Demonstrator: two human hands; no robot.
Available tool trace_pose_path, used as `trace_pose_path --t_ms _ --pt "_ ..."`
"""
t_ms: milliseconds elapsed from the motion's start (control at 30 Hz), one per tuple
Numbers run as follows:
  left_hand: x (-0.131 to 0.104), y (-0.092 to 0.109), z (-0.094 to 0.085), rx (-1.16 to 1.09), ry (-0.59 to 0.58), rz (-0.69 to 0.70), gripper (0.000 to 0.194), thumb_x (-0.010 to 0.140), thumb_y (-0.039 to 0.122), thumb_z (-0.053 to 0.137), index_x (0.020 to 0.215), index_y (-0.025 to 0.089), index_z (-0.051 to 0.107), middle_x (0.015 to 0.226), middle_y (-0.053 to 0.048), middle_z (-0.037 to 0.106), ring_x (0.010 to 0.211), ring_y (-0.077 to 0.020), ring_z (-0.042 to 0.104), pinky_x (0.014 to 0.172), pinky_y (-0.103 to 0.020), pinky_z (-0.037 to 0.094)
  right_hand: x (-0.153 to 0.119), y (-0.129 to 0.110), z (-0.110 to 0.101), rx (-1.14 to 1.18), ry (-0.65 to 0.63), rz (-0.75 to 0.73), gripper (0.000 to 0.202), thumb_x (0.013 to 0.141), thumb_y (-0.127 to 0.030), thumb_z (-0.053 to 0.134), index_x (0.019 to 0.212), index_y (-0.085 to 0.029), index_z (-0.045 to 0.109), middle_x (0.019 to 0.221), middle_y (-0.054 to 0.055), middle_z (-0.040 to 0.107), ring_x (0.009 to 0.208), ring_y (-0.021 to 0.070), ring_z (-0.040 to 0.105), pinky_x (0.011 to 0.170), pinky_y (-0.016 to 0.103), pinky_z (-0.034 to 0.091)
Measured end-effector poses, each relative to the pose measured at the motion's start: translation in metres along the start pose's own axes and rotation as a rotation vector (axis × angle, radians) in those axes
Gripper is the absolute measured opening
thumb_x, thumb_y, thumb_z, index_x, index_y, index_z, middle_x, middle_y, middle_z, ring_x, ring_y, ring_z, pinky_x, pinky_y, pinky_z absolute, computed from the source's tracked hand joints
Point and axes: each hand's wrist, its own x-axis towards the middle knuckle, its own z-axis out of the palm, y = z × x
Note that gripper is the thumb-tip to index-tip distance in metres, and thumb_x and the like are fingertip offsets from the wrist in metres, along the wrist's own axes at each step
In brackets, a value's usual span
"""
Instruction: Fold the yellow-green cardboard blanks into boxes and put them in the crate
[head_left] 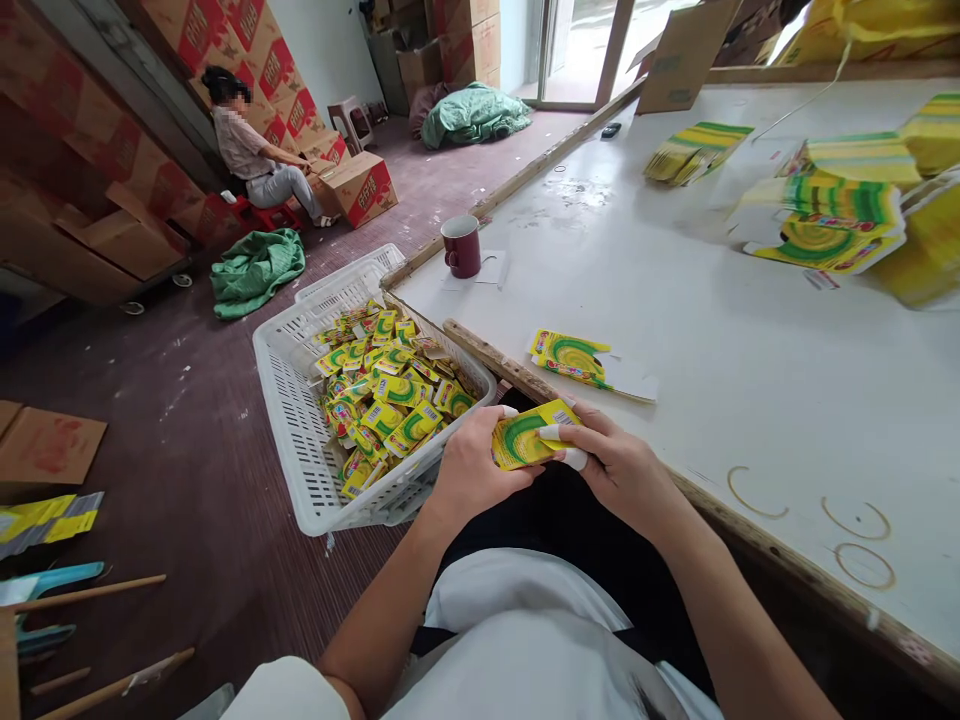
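yellow and green cardboard — a small, flat-sided printed carton [521, 440] is held between the two bare hands, over the lap and just beside the wooden-edged white counter [675, 300]. the left hand [476, 465] grips its left end, thumb along the upper edge and fingers bent beneath. the right hand [619, 465] has the other end, its fingers drawn in narrow on the carton, with white coverings on some of the tips; a barcode shows near them.

to the left of the hands, a white slotted plastic basket [276, 400] holds a loose heap of small yellow and green packets [401, 390], lying at many angles. on the counter's near edge lies an open yellow and green carton blank [570, 355], its white flap pointing right. farther along stands a dark red mug [461, 248], upright — a flat white piece lies beside it. thin tan rings and curved bands [864, 567] are at the lower right, and stacks of yellow and green printed card [697, 152] sit toward the far side, some of them blurred.

across the brown floor, a seated person [244, 145] reaches to a brown and red cardboard box [364, 190], near a crumpled green cloth [259, 270].
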Motion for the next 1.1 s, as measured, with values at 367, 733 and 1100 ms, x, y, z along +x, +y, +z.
trace_pose_path --t_ms 367,733,1100 --pt "0.004 0.004 -0.006 0.068 -0.013 0.047 0.05 0.067 0.032 0.081 0.11 0.02 0.06 0.103 -0.006 0.068 0.095 -0.0246 0.067 0.084 -0.036 0.054 -0.006 0.0 0.017 0.298 0.041 0.221 0.035 0.085 -0.033 0.066 0.118 -0.026 0.057 0.135 0.013 0.06 0.129 0.0317 0.057 0.099 0.049 0.053" --pt "-0.004 -0.082 -0.112 0.701 -0.043 -0.393 0.064 0.075 0.051 0.073 0.125 0.011 0.059 0.13 -0.021 0.063 0.125 -0.0398 0.054 0.105 -0.052 0.041 0.042 0.08 -0.011 -0.47 0.115 0.393 0.026 0.075 -0.017 0.063 0.099 -0.021 0.072 0.096 0.013 0.067 0.091 0.0331 0.062 0.082 0.051 0.052" --pt "0.005 -0.042 -0.033 -0.052 -0.051 -0.093 0.034 0.079 0.034 0.073 0.109 0.019 0.067 0.115 -0.01 0.072 0.11 -0.0256 0.066 0.1 -0.043 0.05 0.039 0.081 -0.005 -0.336 0.274 0.465 0.027 0.065 -0.01 0.057 0.089 -0.022 0.057 0.076 0.002 0.058 0.07 0.0218 0.058 0.066 0.037 0.05"
